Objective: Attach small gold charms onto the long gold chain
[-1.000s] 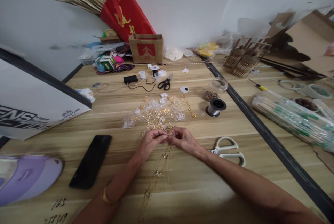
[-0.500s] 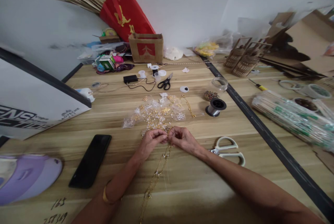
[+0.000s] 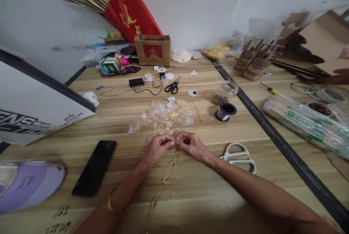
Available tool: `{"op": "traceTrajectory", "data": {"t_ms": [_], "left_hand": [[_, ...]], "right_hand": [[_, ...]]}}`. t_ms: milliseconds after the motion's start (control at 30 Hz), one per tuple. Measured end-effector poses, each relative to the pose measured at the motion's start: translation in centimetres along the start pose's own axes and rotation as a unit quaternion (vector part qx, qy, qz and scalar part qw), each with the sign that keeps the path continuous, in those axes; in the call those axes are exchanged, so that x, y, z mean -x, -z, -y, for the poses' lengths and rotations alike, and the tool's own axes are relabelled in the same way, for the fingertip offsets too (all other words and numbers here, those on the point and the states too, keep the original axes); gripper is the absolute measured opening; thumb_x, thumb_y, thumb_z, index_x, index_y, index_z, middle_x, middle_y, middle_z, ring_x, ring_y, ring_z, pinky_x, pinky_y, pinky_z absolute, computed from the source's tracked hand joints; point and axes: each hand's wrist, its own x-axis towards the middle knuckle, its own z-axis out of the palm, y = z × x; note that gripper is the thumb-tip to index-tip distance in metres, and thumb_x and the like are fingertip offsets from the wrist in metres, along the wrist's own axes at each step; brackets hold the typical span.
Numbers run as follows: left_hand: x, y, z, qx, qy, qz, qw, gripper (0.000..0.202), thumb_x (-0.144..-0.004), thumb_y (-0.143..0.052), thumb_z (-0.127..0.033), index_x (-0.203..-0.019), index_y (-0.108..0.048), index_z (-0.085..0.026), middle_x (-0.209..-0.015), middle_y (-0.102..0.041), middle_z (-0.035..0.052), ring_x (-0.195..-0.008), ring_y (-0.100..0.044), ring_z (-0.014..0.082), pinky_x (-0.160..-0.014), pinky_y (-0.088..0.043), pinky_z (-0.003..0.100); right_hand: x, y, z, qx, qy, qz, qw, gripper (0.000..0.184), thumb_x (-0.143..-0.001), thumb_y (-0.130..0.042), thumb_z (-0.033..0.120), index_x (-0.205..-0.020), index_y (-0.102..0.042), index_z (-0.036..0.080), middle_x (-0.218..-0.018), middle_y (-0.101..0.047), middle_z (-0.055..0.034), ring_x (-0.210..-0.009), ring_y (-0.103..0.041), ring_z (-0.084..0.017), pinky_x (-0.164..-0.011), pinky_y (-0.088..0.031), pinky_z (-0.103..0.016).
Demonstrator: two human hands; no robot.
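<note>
Two pinches: right hand [image 3: 192, 145] on the gold chain [image 3: 164, 181], which trails nearside; left hand [image 3: 159, 147] closed, its grip hidden from me. Small parts [image 3: 163, 123] just beyond could snag links.

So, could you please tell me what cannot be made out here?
Head view: the exact grip of the left hand and right hand, hidden by their own fingers.
Head view: the lower end of the thin gold-coloured metal chain, cut off by the bottom edge.
Head view: the blades of the white-handled metal scissors, mostly behind the right forearm.
</note>
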Motion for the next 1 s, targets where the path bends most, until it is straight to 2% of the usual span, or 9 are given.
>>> {"op": "traceTrajectory", "data": {"t_ms": [200, 467, 1000], "left_hand": [[-0.08, 0.04, 0.14, -0.008, -0.002, 0.003, 1.000, 0.016, -0.065, -0.070, -0.026, -0.071, -0.067, -0.012, -0.061, -0.064, 0.0006, -0.060, -0.057, 0.0123, -0.060, -0.047, 0.023], [0.00, 0.04, 0.08, -0.007, -0.001, 0.003, 1.000, 0.017, -0.065, -0.070, -0.026, -0.072, -0.067, -0.012, -0.061, -0.065, 0.0006, -0.060, -0.058, 0.0122, -0.060, -0.047, 0.023], [-0.06, 0.11, 0.21, -0.015, -0.005, 0.010, 1.000, 0.015, -0.066, -0.069, -0.024, -0.072, -0.067, -0.012, -0.060, -0.064, 0.0007, -0.059, -0.058, 0.0120, -0.060, -0.046, 0.023]], "right_hand": [[0.00, -0.06, 0.13, 0.002, 0.003, -0.004, 1.000, 0.017, -0.076, -0.061, 0.029, -0.070, -0.055, 0.015, -0.055, -0.056, 0.0022, -0.046, -0.049, -0.008, -0.046, -0.038, -0.019], [-0.03, -0.01, -0.18, 0.000, 0.009, -0.001, 1.000, 0.023, -0.076, -0.063, 0.036, -0.070, -0.055, 0.015, -0.055, -0.056, 0.0021, -0.046, -0.049, -0.008, -0.045, -0.037, -0.019], [-0.09, 0.04, -0.42, 0.004, 0.020, -0.004, 1.000, 0.022, -0.078, -0.061, 0.035, -0.072, -0.055, 0.015, -0.056, -0.054, 0.0026, -0.047, -0.047, -0.008, -0.046, -0.036, -0.019]]}}
